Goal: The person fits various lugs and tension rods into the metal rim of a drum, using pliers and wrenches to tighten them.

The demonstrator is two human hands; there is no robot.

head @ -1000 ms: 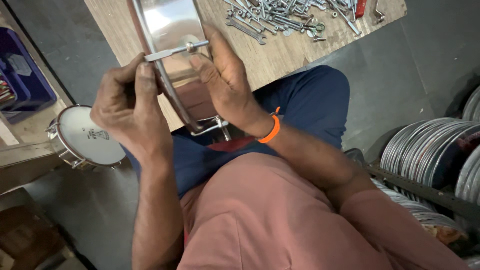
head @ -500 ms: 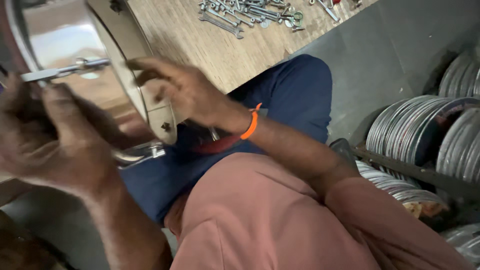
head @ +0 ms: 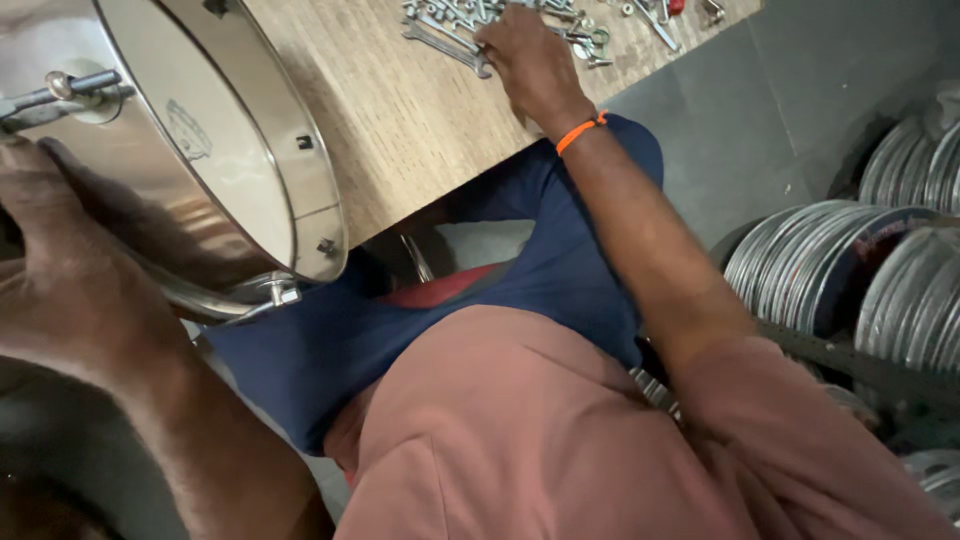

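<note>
- Two hands work apart: the left hand (head: 75, 290) is wrapped around the shiny metal drum shell (head: 200, 150), holding it tilted on its edge over the lap at the near corner of the wooden table (head: 420, 110). A firm, steady hold matters, I judge, since the round shell could roll or slip off the knee.
- One rod-like fitting (head: 60, 92) sits across the shell's rim just above the left thumb; keeping that spot turned upward would leave it reachable.
- Further off, the right hand (head: 530, 60), with an orange wristband (head: 582, 130), lies palm down, fingers spread loosely, on the heap of bolts and spanners (head: 470, 30) at the table's far edge. Whether it pinches a piece, I cannot tell.
- Feeling for a single piece, not raking the heap, would keep small parts from scattering.
- Stacked metal rims (head: 850, 270) stand well apart, at the right.
</note>
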